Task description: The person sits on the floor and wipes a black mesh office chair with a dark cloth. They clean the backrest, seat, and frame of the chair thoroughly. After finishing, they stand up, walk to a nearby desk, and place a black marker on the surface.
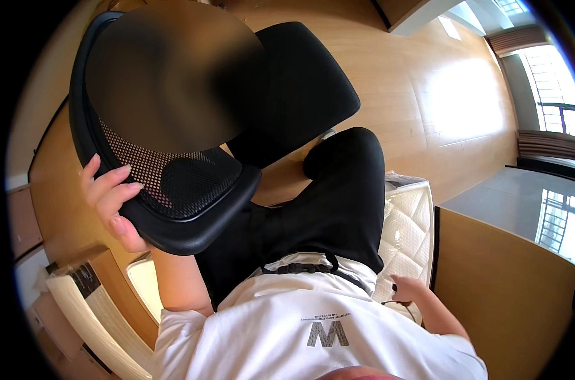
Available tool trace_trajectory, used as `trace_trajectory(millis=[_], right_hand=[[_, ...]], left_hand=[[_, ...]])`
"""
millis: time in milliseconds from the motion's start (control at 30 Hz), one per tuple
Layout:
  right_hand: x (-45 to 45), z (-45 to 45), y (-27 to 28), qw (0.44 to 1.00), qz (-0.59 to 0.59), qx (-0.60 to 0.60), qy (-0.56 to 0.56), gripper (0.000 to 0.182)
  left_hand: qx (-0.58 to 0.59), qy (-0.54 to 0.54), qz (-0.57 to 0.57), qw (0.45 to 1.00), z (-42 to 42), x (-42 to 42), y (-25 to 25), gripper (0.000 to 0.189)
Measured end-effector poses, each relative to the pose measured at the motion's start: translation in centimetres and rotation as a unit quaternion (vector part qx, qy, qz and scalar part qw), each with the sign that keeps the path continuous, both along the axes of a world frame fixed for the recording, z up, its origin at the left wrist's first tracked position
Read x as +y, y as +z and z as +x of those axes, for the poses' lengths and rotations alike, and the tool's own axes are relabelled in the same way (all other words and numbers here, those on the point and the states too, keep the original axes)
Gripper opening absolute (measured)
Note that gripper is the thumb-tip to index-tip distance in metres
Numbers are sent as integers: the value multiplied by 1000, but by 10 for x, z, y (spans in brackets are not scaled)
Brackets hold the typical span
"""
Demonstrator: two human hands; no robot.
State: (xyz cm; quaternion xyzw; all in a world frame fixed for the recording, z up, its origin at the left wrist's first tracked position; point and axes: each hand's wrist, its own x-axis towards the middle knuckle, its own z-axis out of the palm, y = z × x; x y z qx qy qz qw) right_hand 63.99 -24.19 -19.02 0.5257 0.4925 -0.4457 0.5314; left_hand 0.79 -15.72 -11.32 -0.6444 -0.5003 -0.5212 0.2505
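My left hand (114,204) grips the black plastic frame (192,240) of an office chair's mesh backrest (140,156), fingers over the rim. The chair's black seat (301,80) extends beyond the backrest, towards the top. A round blurred patch hides much of the backrest and part of the seat. Low at my right side, my right hand (408,289) is closed around a small black object (394,287), too small to identify. A thin dark cord (392,302) runs beside that hand, which is over or against a plastic-wrapped white quilted mattress (406,228).
A wooden cabinet or desk with a glossy top (505,204) stands right of the mattress. Plastic-wrapped pale panels (85,313) and a wooden board (126,294) are at lower left. Sunlight falls on the wood floor (392,80) near a barred window (553,90).
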Motion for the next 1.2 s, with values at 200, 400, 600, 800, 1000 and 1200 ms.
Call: trace_trajectory(millis=[200, 400, 600, 800, 1000, 1200], right_hand=[[-59, 15, 9, 947, -295, -104, -69, 35], [-58, 20, 9, 956, -267, -93, -81, 37], [-45, 8, 5, 971, -198, -78, -108, 38], [-36, 2, -4, 979, -152, -69, -120, 39], [-44, -2, -15, 979, -130, -62, -142, 41], [-48, 0, -24, 978, -125, -60, -156, 42]], left_hand=[[10, -16, -21, 1000, 2, 2, 0, 41], [0, 8, -7, 1000, 1, -2, -1, 41], [67, 17, 26, 997, 15, 8, 10, 43], [75, 10, 13, 997, 10, 5, 10, 42], [16, 2, 0, 1000, 1, 1, 1, 41], [28, -20, -14, 999, -10, -6, 1, 41]])
